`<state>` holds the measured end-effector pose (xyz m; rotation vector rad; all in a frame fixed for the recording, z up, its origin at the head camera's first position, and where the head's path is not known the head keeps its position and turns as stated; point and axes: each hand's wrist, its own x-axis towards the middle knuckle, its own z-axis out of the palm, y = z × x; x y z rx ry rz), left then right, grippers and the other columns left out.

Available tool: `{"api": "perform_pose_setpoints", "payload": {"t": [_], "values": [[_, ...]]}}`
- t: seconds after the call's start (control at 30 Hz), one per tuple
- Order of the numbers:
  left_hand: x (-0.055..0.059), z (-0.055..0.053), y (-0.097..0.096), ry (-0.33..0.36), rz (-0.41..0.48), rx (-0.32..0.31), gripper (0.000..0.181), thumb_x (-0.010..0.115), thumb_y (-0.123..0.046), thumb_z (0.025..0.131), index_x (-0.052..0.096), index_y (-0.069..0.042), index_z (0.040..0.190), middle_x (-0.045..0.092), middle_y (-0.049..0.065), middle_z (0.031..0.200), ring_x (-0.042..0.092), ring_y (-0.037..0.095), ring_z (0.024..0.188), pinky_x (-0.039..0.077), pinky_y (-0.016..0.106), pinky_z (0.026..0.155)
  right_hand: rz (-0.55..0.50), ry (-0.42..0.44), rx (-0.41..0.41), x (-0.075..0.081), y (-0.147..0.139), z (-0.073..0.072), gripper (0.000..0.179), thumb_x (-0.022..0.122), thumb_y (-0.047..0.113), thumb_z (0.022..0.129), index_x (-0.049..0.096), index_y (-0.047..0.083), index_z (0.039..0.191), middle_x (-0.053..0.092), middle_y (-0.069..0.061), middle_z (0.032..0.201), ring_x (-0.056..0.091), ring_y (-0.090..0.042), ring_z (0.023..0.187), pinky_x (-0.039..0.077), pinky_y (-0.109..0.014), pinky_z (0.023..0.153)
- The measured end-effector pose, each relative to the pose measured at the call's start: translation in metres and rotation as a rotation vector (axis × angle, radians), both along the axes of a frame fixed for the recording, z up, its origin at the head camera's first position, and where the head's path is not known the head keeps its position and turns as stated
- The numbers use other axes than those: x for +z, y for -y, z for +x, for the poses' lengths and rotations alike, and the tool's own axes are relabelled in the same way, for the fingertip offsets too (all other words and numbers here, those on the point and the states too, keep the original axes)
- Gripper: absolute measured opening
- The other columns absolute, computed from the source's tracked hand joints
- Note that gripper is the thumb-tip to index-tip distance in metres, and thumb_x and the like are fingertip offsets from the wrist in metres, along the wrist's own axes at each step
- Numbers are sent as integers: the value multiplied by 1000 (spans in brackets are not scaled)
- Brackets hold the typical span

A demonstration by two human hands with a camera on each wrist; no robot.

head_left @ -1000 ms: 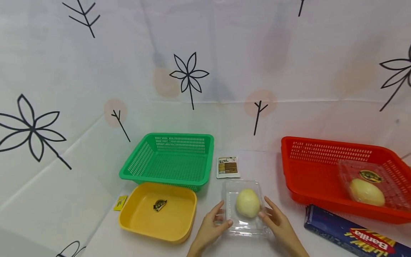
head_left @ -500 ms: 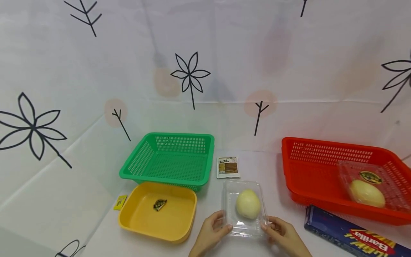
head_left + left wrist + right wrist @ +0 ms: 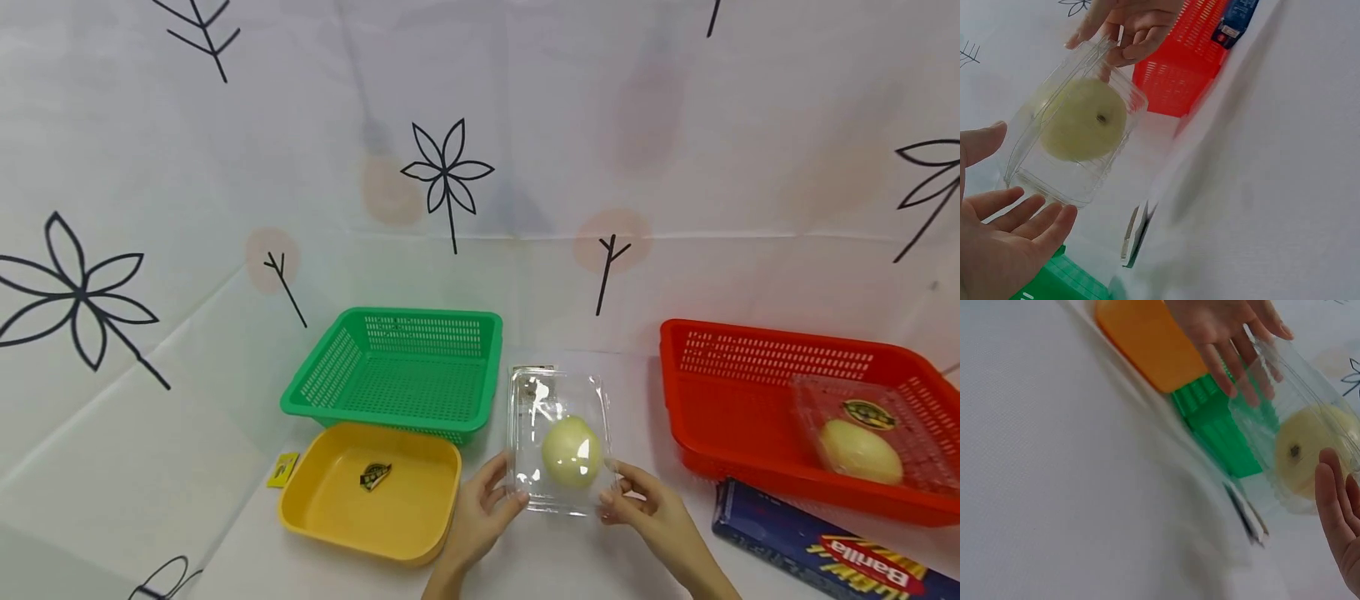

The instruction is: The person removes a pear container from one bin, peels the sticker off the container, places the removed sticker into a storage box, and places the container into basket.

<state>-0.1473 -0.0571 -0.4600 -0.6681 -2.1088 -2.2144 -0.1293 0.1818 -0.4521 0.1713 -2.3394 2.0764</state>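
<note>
A clear plastic clamshell box (image 3: 531,479), lifted and tilted up, is held between both hands. Inside it lies a pale yellow round fruit (image 3: 572,454), whose dark end spot shows in both wrist views. My left hand (image 3: 476,512) grips the left side near the lower corner, thumb in front and fingers behind. On the opposite side my right hand (image 3: 652,512) holds the edge between thumb and fingers. Behind the clear box, a small printed packet (image 3: 532,367) on the table shows mostly through the plastic.
A green basket (image 3: 397,425) stands behind a yellow tub (image 3: 322,508) holding a small dark label (image 3: 375,476). Left of the tub is a yellow sachet (image 3: 282,469). The red basket (image 3: 765,333) holds another clear box (image 3: 862,396) with fruit; a blue pasta box (image 3: 810,537) lies before it.
Both hands have raised the plastic box off the table and tilted it; it now overlaps the packet. The right hand earlier shifted down along the box's side.
</note>
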Motion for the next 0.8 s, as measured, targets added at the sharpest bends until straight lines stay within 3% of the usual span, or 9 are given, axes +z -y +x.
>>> {"api": "perform_pose_setpoints", "payload": {"t": [0.33,0.47,0.63,0.8], "values": [[24,-17,19,-43,-92,28,62,62,-4,88,31,13,139,30,31,144,31,43,133,36,42,102,-45,-70,93,22,16,-14,55,61,-2,88,36,-17,134,51,-14,87,68,-16,74,55,-27,69],[32,-21,28,-22,-96,41,65,63,-7,88,29,7,142,29,24,148,29,38,136,33,42,104,-71,-115,149,28,23,-21,59,62,-2,87,33,-16,136,52,-17,89,68,-17,77,55,-28,71],[37,-26,41,-89,-95,71,64,62,0,87,28,11,141,29,26,147,28,40,136,32,45,103,-98,-188,235,30,33,-32,62,61,-3,87,30,-16,138,50,-19,92,68,-16,82,55,-30,72],[42,-30,51,-154,-114,105,65,63,2,86,29,12,140,31,28,146,30,41,134,34,43,102,-104,-274,269,28,43,-43,60,59,-6,87,30,-17,137,52,-24,94,68,-17,82,55,-30,71]]}}
